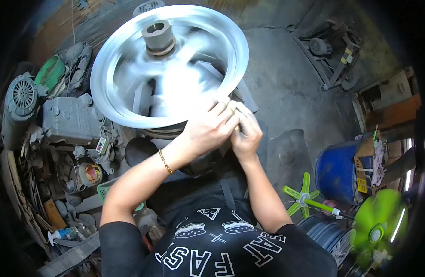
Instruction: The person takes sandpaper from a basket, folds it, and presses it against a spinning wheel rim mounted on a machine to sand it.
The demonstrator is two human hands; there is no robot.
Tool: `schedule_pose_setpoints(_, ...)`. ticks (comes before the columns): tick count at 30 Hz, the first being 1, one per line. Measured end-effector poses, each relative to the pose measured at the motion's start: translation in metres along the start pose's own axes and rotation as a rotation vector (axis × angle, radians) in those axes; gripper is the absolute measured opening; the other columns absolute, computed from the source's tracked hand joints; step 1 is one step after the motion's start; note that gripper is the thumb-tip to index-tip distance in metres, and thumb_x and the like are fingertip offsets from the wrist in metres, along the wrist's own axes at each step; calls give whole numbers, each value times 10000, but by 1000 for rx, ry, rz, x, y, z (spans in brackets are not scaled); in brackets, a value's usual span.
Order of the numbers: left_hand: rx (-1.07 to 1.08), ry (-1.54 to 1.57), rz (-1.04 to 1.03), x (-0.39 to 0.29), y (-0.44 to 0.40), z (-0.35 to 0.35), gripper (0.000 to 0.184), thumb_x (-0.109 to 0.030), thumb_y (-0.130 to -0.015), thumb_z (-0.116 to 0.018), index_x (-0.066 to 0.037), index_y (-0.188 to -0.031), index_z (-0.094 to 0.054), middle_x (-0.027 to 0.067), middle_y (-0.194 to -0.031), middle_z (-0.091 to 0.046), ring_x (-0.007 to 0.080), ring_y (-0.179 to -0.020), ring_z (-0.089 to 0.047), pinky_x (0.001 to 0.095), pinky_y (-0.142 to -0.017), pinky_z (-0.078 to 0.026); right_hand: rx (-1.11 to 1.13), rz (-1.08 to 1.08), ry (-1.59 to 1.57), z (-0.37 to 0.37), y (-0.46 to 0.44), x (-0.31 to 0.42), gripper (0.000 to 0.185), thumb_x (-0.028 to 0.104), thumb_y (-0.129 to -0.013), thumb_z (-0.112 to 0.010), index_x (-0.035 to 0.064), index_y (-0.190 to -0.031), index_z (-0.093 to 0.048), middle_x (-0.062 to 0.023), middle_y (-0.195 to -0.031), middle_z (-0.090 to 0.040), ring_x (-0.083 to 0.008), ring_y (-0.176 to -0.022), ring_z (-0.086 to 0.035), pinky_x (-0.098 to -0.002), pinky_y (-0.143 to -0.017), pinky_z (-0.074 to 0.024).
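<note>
A large silver wheel rim (101, 87) lies at the upper left, its spokes blurred as if spinning, with a metal hub nut (158, 37) on its centre. My left hand (210, 124), below a gold bracelet (165, 161), is at the rim's lower right edge with its fingers curled. Beside it, my right hand (247, 131) has its fingers bent, and the fingertips of both hands meet. Whatever they pinch between them is too small and bright to make out. Strong glare covers the rim's surface near the fingers.
A motor (24, 94), a grey machine casing (71, 120) and a green basket (50, 74) crowd the left. At the right stand a blue barrel (335, 171) and a green fan (379, 221). Another motor on a frame (321, 47) is at the upper right.
</note>
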State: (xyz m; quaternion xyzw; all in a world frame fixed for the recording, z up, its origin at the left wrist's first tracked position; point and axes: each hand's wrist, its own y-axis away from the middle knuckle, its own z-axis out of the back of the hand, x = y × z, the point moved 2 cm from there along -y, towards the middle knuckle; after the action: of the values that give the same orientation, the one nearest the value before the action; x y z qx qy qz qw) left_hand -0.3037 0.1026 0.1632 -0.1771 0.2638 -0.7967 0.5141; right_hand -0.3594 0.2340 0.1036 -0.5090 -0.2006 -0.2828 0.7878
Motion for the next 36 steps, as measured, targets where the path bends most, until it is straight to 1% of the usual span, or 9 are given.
schedule_pose_setpoints(2,-115,123,100,-3,-3,20,244,-69,-792,-689,-6,-1025,-658,141,-1159,-685,286,-1069,-657,405,-919,-509,-34,-165,-92,13,-3,6,226,12,-876,-697,-19,-1099,-718,-150,-1043,-724,-294,-933,-697,-360,-858,-549)
schedule_pose_setpoints(4,-336,299,335,-9,0,43,360,-11,-796,-758,15,-1143,-665,157,-1169,-693,331,-1075,-666,432,-934,-526,-16,-852,-718,23,-4,13,158,36,-927,-692,-19,-1073,-715,-104,-1024,-723,-194,-854,-687,-308,-762,-556)
schedule_pose_setpoints(5,-369,337,424,-7,8,45,432,10,-814,-790,32,-1222,-650,176,-1154,-702,318,-1049,-694,393,-911,-553,-65,-931,-999,27,-8,21,126,47,-956,-678,-2,-1071,-692,-73,-995,-714,-146,-811,-678,-273,-688,-557)
schedule_pose_setpoints(8,-376,579,696,-14,32,43,313,30,-893,-710,74,-1197,-650,157,-1121,-719,163,-950,-706,285,-841,-561,-29,-979,-1260,28,-7,27,127,43,-946,-683,21,-1069,-662,-80,-976,-712,-160,-817,-688,-279,-677,-572)
schedule_pose_setpoints(15,-362,1263,1021,-12,46,46,177,-4,-908,-700,49,-1076,-684,47,-963,-707,94,-882,-634,252,-819,-515,189,-1056,-1238,15,-11,50,197,35,-899,-735,27,-1077,-651,-70,-952,-713,-141,-811,-680,-267,-698,-556)
schedule_pose_setpoints(19,-278,1218,1054,2,57,63,84,6,-909,-694,37,-983,-668,1,-912,-679,61,-839,-593,237,-779,-500,202,-683,-713,20,-34,58,233,42,-901,-735,-22,-1118,-677,-41,-958,-718,-94,-839,-649,-243,-786,-515)
schedule_pose_setpoints(32,-186,1164,1075,20,68,88,136,-74,-905,-725,52,-956,-719,9,-844,-712,43,-767,-579,242,-737,-494,447,-763,-785,2,-48,59,257,76,-897,-748,-45,-1112,-678,-66,-916,-730,-107,-774,-652,-262,-706,-518)
schedule_pose_setpoints(34,-176,1138,1062,20,68,89,120,-45,-896,-727,51,-966,-710,15,-863,-708,51,-784,-587,242,-741,-493,415,-256,-545,3,-59,75,317,75,-876,-760,-45,-1153,-665,-99,-995,-740,-145,-834,-666,-323,-765,-531)
schedule_pose_setpoints(36,-161,1117,1047,20,68,88,115,-17,-886,-729,50,-976,-701,21,-881,-705,60,-801,-595,243,-745,-491,439,-128,-481,3,-65,74,345,30,-825,-752,-9,-1159,-674,-132,-1023,-726,-238,-870,-684,-384,-818,-537)
